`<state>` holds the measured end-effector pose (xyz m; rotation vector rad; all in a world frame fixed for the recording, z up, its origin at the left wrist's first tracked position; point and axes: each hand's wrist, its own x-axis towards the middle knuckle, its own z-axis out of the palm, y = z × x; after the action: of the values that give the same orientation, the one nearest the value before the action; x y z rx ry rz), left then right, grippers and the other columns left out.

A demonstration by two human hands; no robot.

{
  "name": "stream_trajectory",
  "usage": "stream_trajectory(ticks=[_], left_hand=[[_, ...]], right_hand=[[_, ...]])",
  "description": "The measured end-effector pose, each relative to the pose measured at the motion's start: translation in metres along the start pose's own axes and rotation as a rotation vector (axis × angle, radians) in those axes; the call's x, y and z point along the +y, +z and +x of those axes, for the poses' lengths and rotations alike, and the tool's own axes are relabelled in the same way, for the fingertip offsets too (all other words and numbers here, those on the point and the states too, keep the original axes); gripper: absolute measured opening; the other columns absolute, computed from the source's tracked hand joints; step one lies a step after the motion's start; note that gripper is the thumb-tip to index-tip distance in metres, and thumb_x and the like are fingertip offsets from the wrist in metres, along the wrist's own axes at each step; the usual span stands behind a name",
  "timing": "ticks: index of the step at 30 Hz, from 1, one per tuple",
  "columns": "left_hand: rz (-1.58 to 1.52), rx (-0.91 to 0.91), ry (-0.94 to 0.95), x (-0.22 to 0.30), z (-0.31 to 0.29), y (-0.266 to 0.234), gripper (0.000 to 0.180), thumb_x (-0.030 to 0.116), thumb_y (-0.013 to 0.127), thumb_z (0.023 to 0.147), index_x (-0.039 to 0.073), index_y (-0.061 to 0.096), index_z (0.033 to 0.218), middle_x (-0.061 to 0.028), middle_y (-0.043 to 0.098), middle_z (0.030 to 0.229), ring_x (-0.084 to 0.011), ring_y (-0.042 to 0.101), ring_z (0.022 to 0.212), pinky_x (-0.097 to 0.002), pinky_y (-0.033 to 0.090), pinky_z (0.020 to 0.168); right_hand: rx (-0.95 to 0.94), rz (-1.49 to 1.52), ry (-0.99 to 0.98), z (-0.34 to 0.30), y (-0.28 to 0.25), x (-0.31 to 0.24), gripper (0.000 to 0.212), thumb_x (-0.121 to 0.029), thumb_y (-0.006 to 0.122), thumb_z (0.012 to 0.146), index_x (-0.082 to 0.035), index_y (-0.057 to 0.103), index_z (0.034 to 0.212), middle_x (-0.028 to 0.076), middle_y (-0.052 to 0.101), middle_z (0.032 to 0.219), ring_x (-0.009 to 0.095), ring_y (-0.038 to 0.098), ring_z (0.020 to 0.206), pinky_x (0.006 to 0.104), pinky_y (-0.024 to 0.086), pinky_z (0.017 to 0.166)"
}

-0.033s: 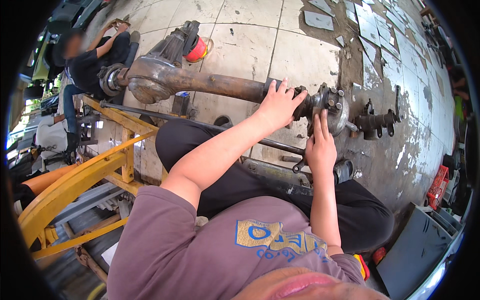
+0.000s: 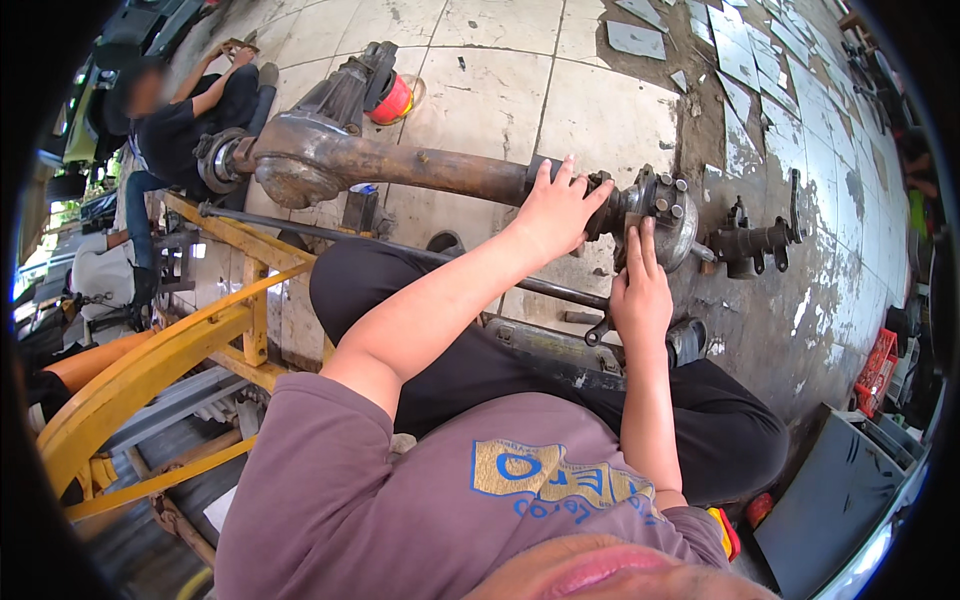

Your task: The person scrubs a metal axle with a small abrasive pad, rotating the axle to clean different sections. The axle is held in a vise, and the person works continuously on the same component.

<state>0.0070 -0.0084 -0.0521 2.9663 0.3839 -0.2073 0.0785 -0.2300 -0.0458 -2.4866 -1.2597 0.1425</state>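
A rusty vehicle axle (image 2: 440, 172) stretches across the floor in front of me, with a bulky differential housing (image 2: 300, 165) toward its left end. At its right end sits a rounded metal knuckle (image 2: 680, 232) with several bolt heads on top. My left hand (image 2: 556, 212) rests with spread fingers on the axle tube just left of that knuckle. Two straight fingers of my right hand (image 2: 642, 290) touch the knuckle's near side; its other fingers are partly hidden. Neither hand grips anything visible. A long steel rod (image 2: 540, 288) runs between the axle and my legs.
A yellow metal frame (image 2: 150, 370) stands at my left. Beyond the axle is a red bucket (image 2: 392, 100). A dark metal casting (image 2: 758, 245) lies right of the knuckle, and broken tiles (image 2: 738, 55) lie farther off. Another person (image 2: 185, 125) sits at the far left.
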Motion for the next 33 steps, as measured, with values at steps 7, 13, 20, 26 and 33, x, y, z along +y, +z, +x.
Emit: stream_trajectory(ticks=[7,13,20,26,33], left_hand=[[0.010,0.001,0.002,-0.008,0.008,-0.005,0.101,0.043,0.090,0.095,0.020,0.040,0.180,-0.0181,0.061,0.166,-0.0462,0.041,0.167,-0.0706,0.032,0.134],[0.046,-0.043,-0.003,-0.005,0.004,-0.007,0.103,0.045,0.089,0.096,0.021,0.036,0.181,-0.0175,0.060,0.169,-0.0466,0.041,0.167,-0.0690,0.034,0.134],[0.033,-0.022,0.014,-0.006,0.005,-0.007,0.102,0.043,0.090,0.095,0.020,0.038,0.181,-0.0166,0.061,0.167,-0.0459,0.042,0.166,-0.0684,0.034,0.134],[0.029,-0.003,0.000,-0.008,0.007,-0.010,0.101,0.041,0.090,0.095,0.020,0.039,0.180,-0.0166,0.060,0.168,-0.0452,0.042,0.166,-0.0671,0.034,0.134],[0.040,-0.006,0.003,-0.007,0.007,-0.006,0.102,0.044,0.090,0.094,0.021,0.040,0.180,-0.0164,0.061,0.168,-0.0441,0.043,0.167,-0.0675,0.034,0.134]], right_hand=[[0.039,0.028,-0.017,0.018,0.002,0.001,0.075,-0.005,0.067,0.093,-0.007,0.057,0.168,0.009,0.046,0.184,0.036,0.074,0.096,0.0472,0.064,0.085],[-0.008,-0.002,0.001,0.006,0.006,0.001,0.076,-0.007,0.067,0.094,-0.007,0.055,0.169,0.011,0.044,0.185,0.036,0.074,0.095,0.0474,0.064,0.085],[-0.076,-0.041,0.007,0.007,0.002,0.001,0.082,-0.007,0.069,0.090,-0.008,0.054,0.171,0.010,0.044,0.185,0.036,0.074,0.096,0.0490,0.065,0.083],[-0.003,-0.043,-0.022,0.013,0.003,-0.003,0.081,-0.008,0.072,0.088,-0.008,0.057,0.168,0.005,0.042,0.186,0.035,0.072,0.092,0.0463,0.065,0.084],[0.033,-0.006,-0.042,0.013,0.005,0.004,0.081,-0.009,0.073,0.089,-0.011,0.057,0.168,0.006,0.045,0.185,0.034,0.072,0.092,0.0470,0.066,0.084]])
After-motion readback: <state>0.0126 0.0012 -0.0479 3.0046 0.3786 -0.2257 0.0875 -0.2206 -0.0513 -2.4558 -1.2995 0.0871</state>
